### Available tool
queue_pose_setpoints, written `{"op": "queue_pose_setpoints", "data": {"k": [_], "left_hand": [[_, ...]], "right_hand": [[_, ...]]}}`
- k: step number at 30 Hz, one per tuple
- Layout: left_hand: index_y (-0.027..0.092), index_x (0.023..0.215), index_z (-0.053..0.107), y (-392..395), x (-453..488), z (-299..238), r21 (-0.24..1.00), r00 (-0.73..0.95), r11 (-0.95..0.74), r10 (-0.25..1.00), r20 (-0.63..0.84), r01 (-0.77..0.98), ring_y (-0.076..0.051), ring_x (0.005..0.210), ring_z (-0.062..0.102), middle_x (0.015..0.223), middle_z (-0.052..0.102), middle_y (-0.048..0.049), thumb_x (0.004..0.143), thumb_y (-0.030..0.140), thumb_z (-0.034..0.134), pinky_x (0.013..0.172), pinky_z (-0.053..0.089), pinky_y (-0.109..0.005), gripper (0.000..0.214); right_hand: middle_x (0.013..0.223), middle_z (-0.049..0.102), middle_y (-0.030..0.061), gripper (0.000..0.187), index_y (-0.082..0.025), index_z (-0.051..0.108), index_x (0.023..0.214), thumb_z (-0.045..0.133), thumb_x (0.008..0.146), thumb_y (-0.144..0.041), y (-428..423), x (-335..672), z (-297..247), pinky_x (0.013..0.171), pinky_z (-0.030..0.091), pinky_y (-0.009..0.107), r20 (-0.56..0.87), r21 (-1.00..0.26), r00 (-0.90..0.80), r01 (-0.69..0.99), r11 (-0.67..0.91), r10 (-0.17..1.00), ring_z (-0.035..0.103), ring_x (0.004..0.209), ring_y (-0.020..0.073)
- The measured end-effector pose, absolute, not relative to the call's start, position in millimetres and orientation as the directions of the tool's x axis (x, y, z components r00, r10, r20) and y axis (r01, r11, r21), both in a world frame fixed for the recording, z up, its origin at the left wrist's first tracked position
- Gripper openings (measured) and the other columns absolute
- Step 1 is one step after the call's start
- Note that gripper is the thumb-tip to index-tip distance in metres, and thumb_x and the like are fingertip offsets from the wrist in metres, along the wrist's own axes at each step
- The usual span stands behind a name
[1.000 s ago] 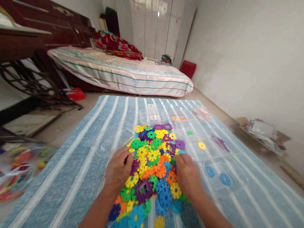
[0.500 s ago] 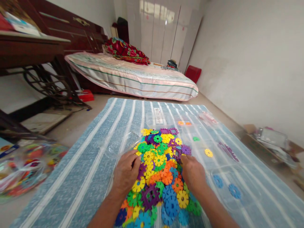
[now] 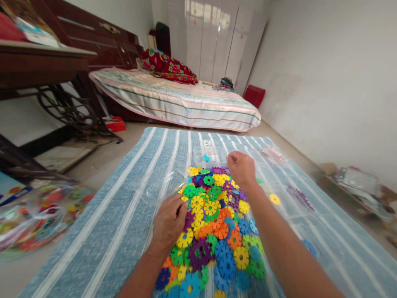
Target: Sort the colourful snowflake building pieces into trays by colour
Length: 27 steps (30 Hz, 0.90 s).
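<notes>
Head cam, the only view here: there's a big heap of plastic snowflake discs [image 3: 214, 219] in every colour, sitting on a blue striped mat [image 3: 124, 198] on the floor right in front of the person.

The left hand [image 3: 169, 221] lies palm down on the heap's left edge with its fingers curled onto a purple and a yellow disc. The right hand [image 3: 242, 169] is stretched past the far end of the heap, knuckles up and fingers tucked under, just beside a clear tub [image 3: 198, 155] with a small blue piece [image 3: 206, 158] in it.

Risk-wise, I'd say the right forearm [image 3: 279, 240] is the worry. It hangs low over the heap, so a careless drag could sweep discs off onto the mat. The see-through trays on the right, one holding a yellow disc [image 3: 274, 199], nearly vanish against the stripes, so they'd be easy to bump.

Hard to make out: I can't tell whether either hand is actually pinching a disc, since the fingertips are hidden. The near end of the heap is cut off at the bottom edge, and the bag of discs [image 3: 37, 215] on the left is a blur.
</notes>
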<state>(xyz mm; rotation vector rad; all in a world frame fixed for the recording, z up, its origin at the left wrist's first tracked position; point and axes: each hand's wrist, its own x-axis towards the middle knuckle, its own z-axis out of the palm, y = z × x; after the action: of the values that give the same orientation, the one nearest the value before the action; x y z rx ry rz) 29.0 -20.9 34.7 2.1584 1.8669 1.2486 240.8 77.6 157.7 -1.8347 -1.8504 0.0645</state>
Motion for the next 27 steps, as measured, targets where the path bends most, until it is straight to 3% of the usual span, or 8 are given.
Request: {"op": "queue_pose_setpoints", "data": {"k": [3,5,9,15,22,27], "left_hand": [[0.022,0.075,0.064,-20,29,33,0.495,-0.032,-0.284,0.844,0.536,0.821,-0.022,0.100,0.063,0.100,0.070,-0.0077,0.088,0.037,0.043,0.094,0.049,-0.039,0.029],[0.021,0.077,0.065,-19,28,32,0.492,-0.031,-0.282,0.844,0.536,0.823,-0.023,0.101,0.063,0.100,0.070,-0.0085,0.088,0.037,0.043,0.094,0.049,-0.039,0.029],[0.020,0.077,0.065,-17,28,31,0.487,-0.030,-0.276,0.847,0.531,0.829,-0.023,0.100,0.063,0.100,0.070,-0.0099,0.088,0.038,0.042,0.095,0.049,-0.039,0.031],[0.020,0.077,0.065,-16,26,31,0.497,-0.034,-0.269,0.854,0.518,0.825,-0.023,0.102,0.063,0.101,0.070,-0.0093,0.088,0.042,0.041,0.096,0.048,-0.039,0.035],[0.021,0.079,0.064,-16,25,31,0.508,-0.050,-0.256,0.857,0.513,0.822,-0.024,0.101,0.064,0.103,0.070,-0.0093,0.087,0.043,0.043,0.096,0.049,-0.039,0.032],[0.021,0.078,0.065,-15,25,30,0.513,-0.057,-0.253,0.856,0.513,0.820,-0.024,0.100,0.064,0.102,0.070,-0.0088,0.086,0.044,0.042,0.096,0.049,-0.040,0.034]], "right_hand": [[0.071,0.067,0.0010,0.024,-0.021,0.067,0.073,0.046,0.087,-0.023,37,252,138,0.062,0.035,0.023,0.292,-0.352,-0.003,0.929,0.110,0.956,0.060,0.069,0.0150],[0.068,0.065,0.0002,0.026,-0.021,0.064,0.069,0.045,0.087,-0.021,7,261,120,0.059,0.034,0.022,0.263,-0.336,-0.051,0.931,0.141,0.963,0.059,0.065,0.0135],[0.074,0.066,0.0018,0.024,-0.021,0.065,0.077,0.045,0.089,-0.020,-49,279,81,0.064,0.040,0.021,0.274,-0.387,-0.123,0.894,0.227,0.954,0.062,0.071,0.0138],[0.083,0.068,0.0038,0.025,-0.021,0.066,0.086,0.042,0.093,-0.018,-99,297,51,0.075,0.048,0.026,0.433,-0.395,-0.218,0.826,0.402,0.874,0.063,0.079,0.0150],[0.082,0.067,0.0046,0.024,-0.019,0.065,0.085,0.043,0.093,-0.016,-94,303,48,0.077,0.049,0.027,0.446,-0.362,-0.190,0.856,0.370,0.874,0.062,0.080,0.0161],[0.098,0.067,0.0080,0.024,-0.018,0.063,0.101,0.041,0.092,-0.013,-70,290,58,0.083,0.045,0.028,0.337,-0.264,-0.127,0.938,0.223,0.933,0.060,0.093,0.0185]]}}
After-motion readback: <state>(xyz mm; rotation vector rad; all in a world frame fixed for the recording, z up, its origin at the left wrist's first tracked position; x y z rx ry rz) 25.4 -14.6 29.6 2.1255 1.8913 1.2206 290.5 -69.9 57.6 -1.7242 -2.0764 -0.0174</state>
